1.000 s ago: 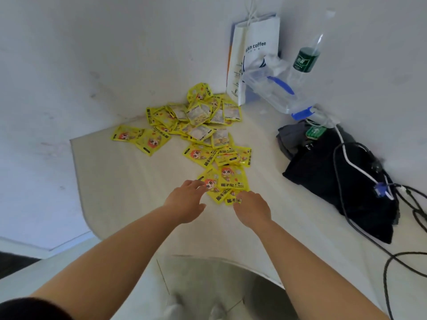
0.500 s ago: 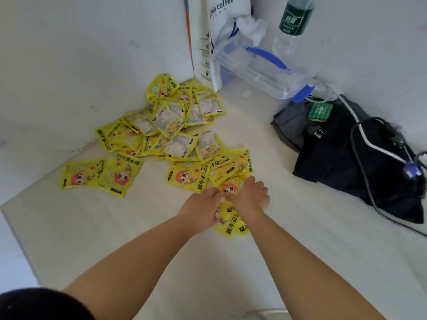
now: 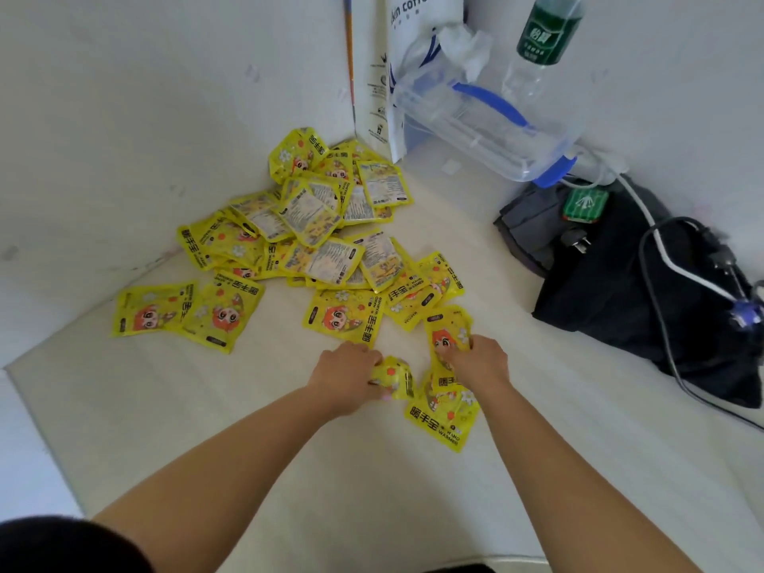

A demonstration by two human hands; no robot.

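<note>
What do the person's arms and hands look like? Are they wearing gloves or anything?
No gloves. The left hand and right hand are bare, with no rings, watch or bracelets showing. The left arm and right arm are bare too, except something dark, perhaps a short sleeve, at the top of the left one.

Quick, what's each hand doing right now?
Left hand: grips a crumpled hand warmer packet.
Right hand: grips a second hand warmer packet.
</note>
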